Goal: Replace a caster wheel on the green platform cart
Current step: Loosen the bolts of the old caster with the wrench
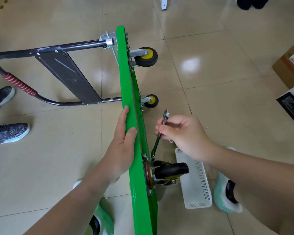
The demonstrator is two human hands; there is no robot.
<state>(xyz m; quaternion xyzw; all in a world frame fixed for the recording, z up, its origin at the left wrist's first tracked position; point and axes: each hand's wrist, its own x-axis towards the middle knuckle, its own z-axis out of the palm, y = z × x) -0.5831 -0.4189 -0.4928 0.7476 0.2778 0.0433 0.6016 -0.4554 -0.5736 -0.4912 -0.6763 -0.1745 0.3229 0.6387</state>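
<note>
Caster: the black rubber caster wheel with yellow hub (171, 170) is mounted at the near lower corner of the deck's underside; we judge it the one being serviced.
Cart: we stand the green platform cart (126, 82) on its long edge, exposing the mounting bolts.
Wrench: the slim green-and-steel wrench (158, 141) reaches the caster plate; seating cannot be told.
Right hand (182, 134): grips the wrench high, for leverage.
Left hand (124, 143): clasps the upper edge, steadying the deck.
Basket: the white perforated plastic basket (202, 184) lies just beside, likely for hardware.
</note>
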